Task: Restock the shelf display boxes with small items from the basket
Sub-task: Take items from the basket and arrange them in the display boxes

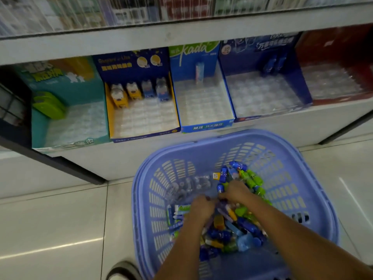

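A lilac plastic basket [302, 199] stands on the floor below the shelf, holding a pile of small blue, green and yellow items [240, 233]. Both my hands are down inside it among the items. My left hand [200, 208] and my right hand [235, 191] have their fingers curled into the pile; motion blur hides what each one holds. On the bottom shelf stand display boxes: a teal one [66, 118] with a green item, a navy and yellow one [141, 110] with several animal-shaped items, a blue one [203, 102] with one upright item, and a dark blue one [262, 87].
A red display box [333, 77] sits at the far right of the shelf. A higher shelf [181, 35] overhangs the boxes. A dark frame post [50, 158] runs down at the left. My shoe [123, 271] rests on the tiled floor beside the basket.
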### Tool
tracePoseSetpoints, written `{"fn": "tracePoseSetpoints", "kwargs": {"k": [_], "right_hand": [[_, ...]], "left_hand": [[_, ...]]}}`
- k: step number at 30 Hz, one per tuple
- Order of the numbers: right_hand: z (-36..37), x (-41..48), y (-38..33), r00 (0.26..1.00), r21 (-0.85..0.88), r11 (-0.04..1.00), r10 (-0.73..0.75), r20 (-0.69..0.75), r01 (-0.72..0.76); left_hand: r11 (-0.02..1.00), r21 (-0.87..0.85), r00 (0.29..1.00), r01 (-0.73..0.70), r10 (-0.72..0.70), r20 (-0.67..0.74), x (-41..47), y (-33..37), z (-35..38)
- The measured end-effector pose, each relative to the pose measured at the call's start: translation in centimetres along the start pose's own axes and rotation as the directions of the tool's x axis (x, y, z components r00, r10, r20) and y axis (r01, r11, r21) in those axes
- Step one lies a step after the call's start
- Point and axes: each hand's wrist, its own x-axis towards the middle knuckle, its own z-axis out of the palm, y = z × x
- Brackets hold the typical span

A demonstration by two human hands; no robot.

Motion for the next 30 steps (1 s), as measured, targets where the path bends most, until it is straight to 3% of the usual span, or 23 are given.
{"fn": "tracePoseSetpoints", "kwargs": {"k": [3, 6, 9, 11, 13, 17, 23, 26, 30], "right_hand": [[-1.5, -1.2, -0.2, 0.970, 0.065, 0.968, -0.242, -0.032, 0.243], [-2.2, -2.0, -0.5, 0.950, 0.207, 0.928, -0.313, -0.017, 0.310], [-2.8, -1.5, -0.5, 0.990, 0.343, 0.929, -0.129, -0.062, 0.143], [-2.7, -0.7, -0.9, 0.986, 0.196, 0.980, 0.052, -0.155, -0.021], [-2.4, 0.1, -1.8, 0.967, 0.096, 0.989, 0.129, -0.220, -0.110], [-1.8, 1.5, -3.0, 0.941, 0.163, 0.966, 0.237, -0.243, -0.201], [-3.1, 0.3, -1.4, 0.955, 0.458, 0.868, 0.274, -0.118, -0.192], [-4.7, -2.7, 0.0, 0.989, 0.761, 0.643, 0.146, -0.002, -0.093], [-7.3, -8.4, 1.5, 0.984, 0.771, 0.615, -0.043, -0.174, 0.164]], "left_hand": [[0.961, -0.267, 0.993, -0.071, 0.043, -0.107, 0.3, 0.9, -0.2], [0.938, -0.333, 0.981, -0.101, 0.038, -0.190, 0.8, 0.8, -0.5], [0.941, -0.336, 0.963, -0.038, -0.055, -0.264, 1.3, 0.2, -0.9], [0.917, -0.398, 0.948, 0.014, -0.138, -0.285, 1.6, -0.1, -1.2], [0.877, -0.478, 0.946, 0.043, -0.189, -0.262, 1.7, -0.2, -1.3], [0.799, -0.599, 0.960, 0.053, -0.207, -0.191, 1.5, 0.1, -1.7], [0.852, -0.521, 0.978, -0.049, -0.065, -0.199, 0.4, 1.3, -2.4], [0.858, -0.499, 0.980, -0.124, 0.027, -0.197, -0.9, 3.0, -2.6], [0.719, -0.653, 0.968, -0.240, 0.228, -0.105, -3.6, 6.3, -2.7]]}}
